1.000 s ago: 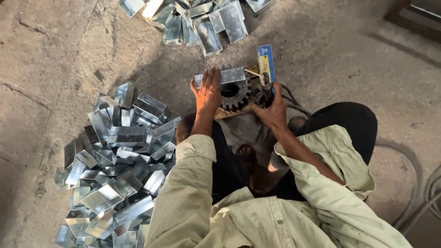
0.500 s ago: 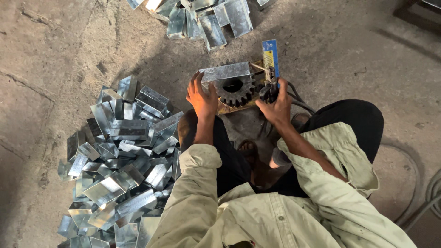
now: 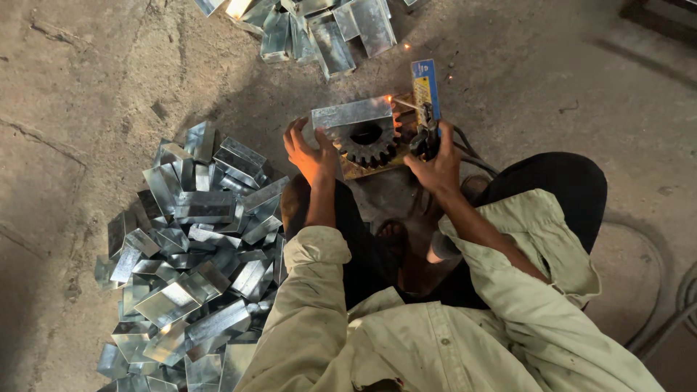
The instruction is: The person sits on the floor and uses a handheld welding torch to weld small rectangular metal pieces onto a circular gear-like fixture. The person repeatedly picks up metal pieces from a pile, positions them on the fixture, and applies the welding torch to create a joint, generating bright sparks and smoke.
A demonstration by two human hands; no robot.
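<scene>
Left hand steadies a metal piece on a gear; right hand grips a sparking welding holder.
</scene>
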